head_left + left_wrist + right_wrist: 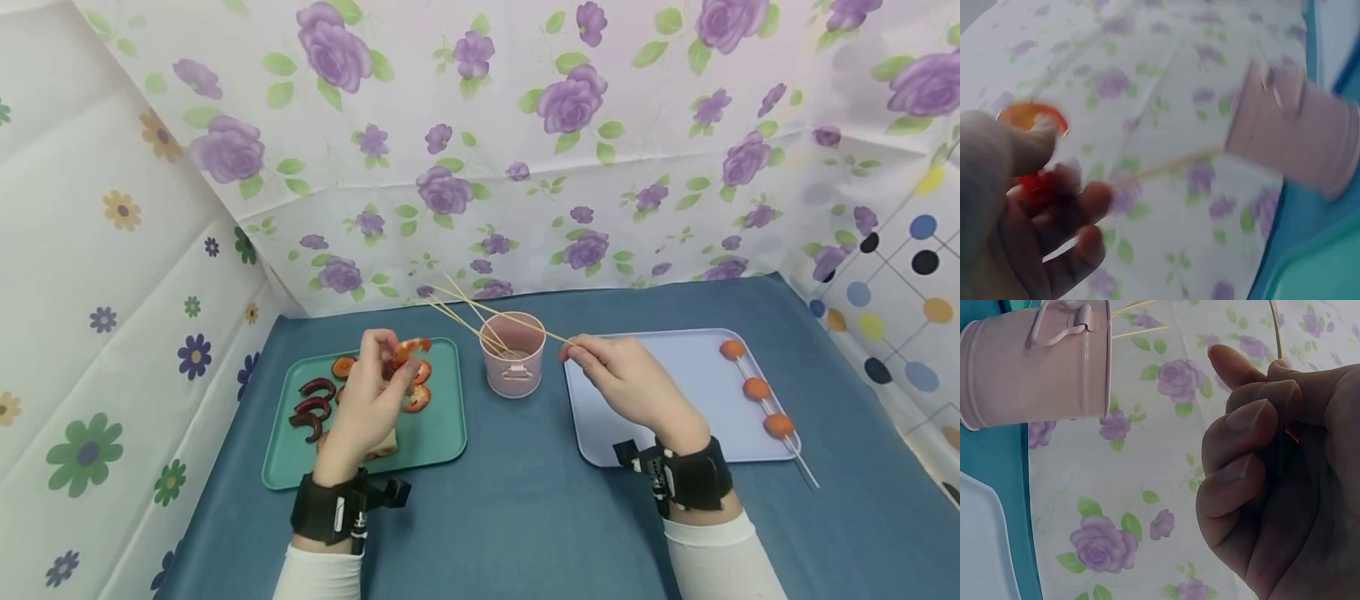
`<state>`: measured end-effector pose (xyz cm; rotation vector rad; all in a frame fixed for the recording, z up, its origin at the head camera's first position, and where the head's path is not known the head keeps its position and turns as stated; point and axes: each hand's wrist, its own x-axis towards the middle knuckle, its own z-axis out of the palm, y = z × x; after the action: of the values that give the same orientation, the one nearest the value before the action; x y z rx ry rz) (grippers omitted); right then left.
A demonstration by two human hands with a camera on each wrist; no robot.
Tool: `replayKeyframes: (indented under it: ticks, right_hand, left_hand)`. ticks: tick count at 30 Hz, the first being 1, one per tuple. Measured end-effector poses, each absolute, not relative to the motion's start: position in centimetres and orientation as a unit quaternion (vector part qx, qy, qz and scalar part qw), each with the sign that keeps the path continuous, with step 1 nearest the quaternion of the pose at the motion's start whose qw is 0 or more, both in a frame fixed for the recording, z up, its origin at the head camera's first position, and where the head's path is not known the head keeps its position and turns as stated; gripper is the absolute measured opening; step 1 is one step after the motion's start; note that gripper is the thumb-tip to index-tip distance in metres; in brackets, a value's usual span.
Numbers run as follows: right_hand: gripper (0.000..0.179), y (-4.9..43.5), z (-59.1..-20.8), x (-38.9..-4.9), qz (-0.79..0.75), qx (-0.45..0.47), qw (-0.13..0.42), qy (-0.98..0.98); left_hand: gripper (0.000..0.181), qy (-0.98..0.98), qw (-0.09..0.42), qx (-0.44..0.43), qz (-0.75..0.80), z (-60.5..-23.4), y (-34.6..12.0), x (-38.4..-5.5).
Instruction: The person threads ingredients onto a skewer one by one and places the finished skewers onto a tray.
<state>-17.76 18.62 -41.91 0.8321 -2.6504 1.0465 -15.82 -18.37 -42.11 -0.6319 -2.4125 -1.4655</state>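
Between the thumb and fingers of my left hand (363, 404) is a curled orange-red shrimp (411, 347), held up over the green tray (442, 435). The left wrist view shows the shrimp (1035, 115) beside the thumb, blurred. My right hand (633, 383) pinches a thin wooden skewer (551, 334) near one end; its other end points left, passing above the pink bucket (513, 379). In the right wrist view the skewer (1276, 331) comes up from between thumb and forefinger, the other fingers curled. No food shows on this skewer.
Several wooden skewers (463, 321) lean left in the bucket. Shrimps (416, 398), dark red curved sausages (310, 407) and a pale block (384, 446) lie on the green tray. A skewer with three orange balls (756, 388) rests on the right of the lavender tray (637, 354).
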Motion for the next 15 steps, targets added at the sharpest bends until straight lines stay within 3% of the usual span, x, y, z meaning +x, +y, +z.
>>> replayKeyframes:
  ticks: [8,15]
  right_hand:
    - [0.029,18.0,-41.6,-17.5,0.379,0.244,0.117,-0.885]
    - [0.023,18.1,-41.8,-17.3,0.395,0.286,0.146,-0.861]
  left_hand:
    - [0.023,-0.6,0.073,-0.16,-0.78,-39.4,-15.2,-15.7]
    - [0.034,-0.473,0.03,-0.117,-0.873,-38.8,-14.4,-15.1]
